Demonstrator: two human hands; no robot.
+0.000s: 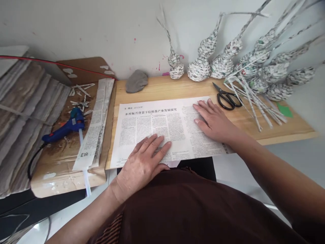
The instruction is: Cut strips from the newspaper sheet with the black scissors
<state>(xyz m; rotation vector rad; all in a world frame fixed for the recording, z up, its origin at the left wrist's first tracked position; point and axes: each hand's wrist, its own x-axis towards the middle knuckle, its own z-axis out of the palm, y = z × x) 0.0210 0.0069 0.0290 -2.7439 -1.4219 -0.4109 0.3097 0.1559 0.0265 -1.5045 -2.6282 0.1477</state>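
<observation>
A sheet of newspaper point(177, 145) lies flat on the wooden table point(157, 89), its near edge reaching past the table's front. My left hand point(146, 157) rests palm down on the near part of the sheet, fingers stretched out. Toward the far right of the paper, my right hand point(213, 118) lies flat with its fingers apart. Neither hand grips anything. Just beyond my right hand are scissors point(228, 100) with black handles, beside a loose bundle of rolled paper sticks point(254, 98).
Several woven paper gourds point(199, 69) with long stems stand along the wall. A grey cloth point(136, 81) lies at the back. On the left, a blue glue gun point(67, 127) and a folded newspaper strip point(92, 139) lie on cardboard point(61, 169), near stacked paper point(22, 118).
</observation>
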